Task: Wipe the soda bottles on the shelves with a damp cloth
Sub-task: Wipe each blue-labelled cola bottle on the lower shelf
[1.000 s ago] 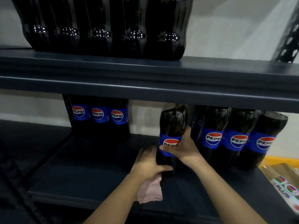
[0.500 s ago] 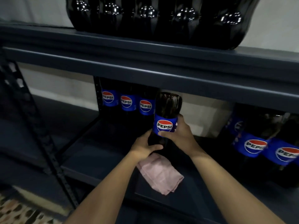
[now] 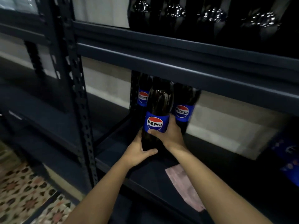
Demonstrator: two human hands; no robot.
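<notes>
Between both hands (image 3: 137,152), dark blue-labelled Pepsi bottle (image 3: 157,113).

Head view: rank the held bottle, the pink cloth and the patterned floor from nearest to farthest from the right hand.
1. Held bottle: gripped by the right hand.
2. Pink cloth: on the shelf, under the right forearm.
3. Patterned floor: far lower left.

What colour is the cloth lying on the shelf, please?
Pale pink cloth, seen in the head view.
</notes>
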